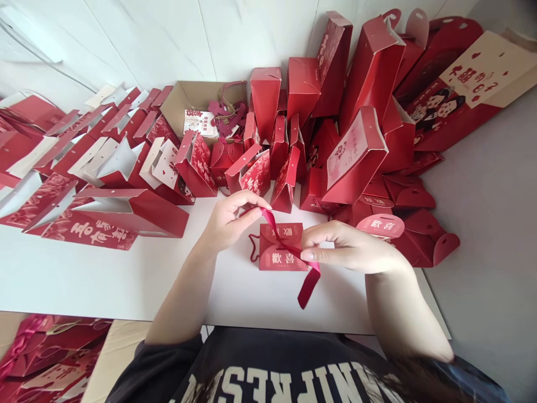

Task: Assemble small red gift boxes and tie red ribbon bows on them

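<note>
On the surface (104, 280), before a red pile (335, 112), a box (283, 257) is laid flat so that a ribbon (308, 285) can be drawn taut across it, pinched tight in the grips of the left hand (229, 221) and the right hand (348, 249).

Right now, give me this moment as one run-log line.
left hand: pinches red ribbon | right hand: pinches same ribbon | small red box: under ribbon, on white table
</note>
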### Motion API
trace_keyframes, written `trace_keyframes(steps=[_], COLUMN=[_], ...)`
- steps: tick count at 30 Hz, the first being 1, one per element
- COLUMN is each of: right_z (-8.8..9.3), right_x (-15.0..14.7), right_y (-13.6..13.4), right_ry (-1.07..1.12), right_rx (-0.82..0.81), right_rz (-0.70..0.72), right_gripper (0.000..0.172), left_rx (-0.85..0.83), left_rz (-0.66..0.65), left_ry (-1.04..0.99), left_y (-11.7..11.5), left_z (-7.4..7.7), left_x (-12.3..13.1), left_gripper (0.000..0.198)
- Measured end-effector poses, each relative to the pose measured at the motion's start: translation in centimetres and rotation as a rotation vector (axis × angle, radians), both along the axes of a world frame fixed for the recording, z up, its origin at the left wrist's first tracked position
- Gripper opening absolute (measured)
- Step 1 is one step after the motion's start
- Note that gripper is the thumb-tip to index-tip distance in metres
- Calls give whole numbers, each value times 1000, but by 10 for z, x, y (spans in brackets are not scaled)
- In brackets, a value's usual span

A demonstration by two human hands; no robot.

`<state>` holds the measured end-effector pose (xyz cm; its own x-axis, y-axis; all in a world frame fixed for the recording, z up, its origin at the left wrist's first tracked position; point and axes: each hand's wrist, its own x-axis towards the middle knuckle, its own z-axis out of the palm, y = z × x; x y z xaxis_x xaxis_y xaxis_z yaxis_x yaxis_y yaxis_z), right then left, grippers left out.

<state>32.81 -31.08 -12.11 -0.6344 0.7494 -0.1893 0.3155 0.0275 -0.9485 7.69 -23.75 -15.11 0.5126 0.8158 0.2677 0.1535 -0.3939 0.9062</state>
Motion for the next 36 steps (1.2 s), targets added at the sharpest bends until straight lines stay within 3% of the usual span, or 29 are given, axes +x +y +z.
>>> trace_keyframes(steps=[6, 11, 14, 21, 26, 31, 36], right_z=[-18, -34, -42, -51, -54, -55, -56], right_x=[13, 24, 20, 3, 2, 4, 0], right_y=[-6, -13, -14, -12, -10, -10, -10], right_ry=[-93, -192, -112, -3, 102, 75, 189], right_rx=[-55, -32, -95, -190, -147, -161, -186], right_rz=[-128, -161, -197, -270, -315, -347, -355], right_gripper=[46, 44, 43, 38, 30, 32, 32], left_rx=[-283, -427, -522, -584, -662, -621, -646], left_rz=[-39, -299, -379, -193, -223, -118, -106], left_ry=[286, 506, 531, 424, 254, 182, 158], left_y=[-6, -1, -2, -13, -14, -14, -16], left_z=[15, 11, 5, 2, -8, -16, -17], left_x=[-46, -70, -56, -15, -8, -2, 2], left_gripper=[17, 18, 23, 33, 33, 34, 30])
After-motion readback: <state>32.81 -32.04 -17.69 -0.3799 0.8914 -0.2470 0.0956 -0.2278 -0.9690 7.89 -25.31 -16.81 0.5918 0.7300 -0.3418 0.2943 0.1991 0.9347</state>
